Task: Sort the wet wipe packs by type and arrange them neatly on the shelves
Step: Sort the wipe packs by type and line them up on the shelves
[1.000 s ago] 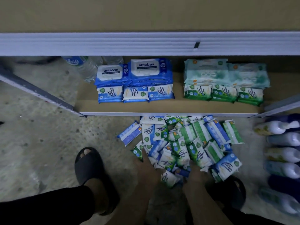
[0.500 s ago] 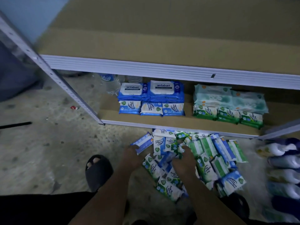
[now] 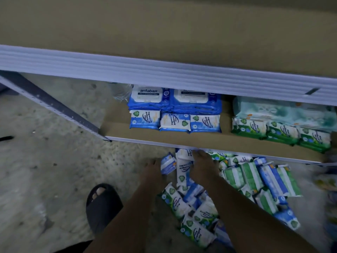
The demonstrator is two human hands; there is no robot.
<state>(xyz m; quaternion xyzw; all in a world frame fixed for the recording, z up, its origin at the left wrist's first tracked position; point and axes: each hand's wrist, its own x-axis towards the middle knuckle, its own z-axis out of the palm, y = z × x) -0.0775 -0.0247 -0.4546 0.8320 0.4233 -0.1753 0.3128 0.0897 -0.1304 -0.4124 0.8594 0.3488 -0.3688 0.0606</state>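
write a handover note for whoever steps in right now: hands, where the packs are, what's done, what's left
Left hand: at the edge of a small blue pack on the floor; grip unclear.
Right hand: laid over a blue-and-white pack beside it; grip unclear.
Done: on the bottom shelf, large blue packs at the back left with three small blue ones in front; pale green large packs at right with three small green ones in front.
To do: the mixed blue and green pile on the floor, to be sorted into those rows.
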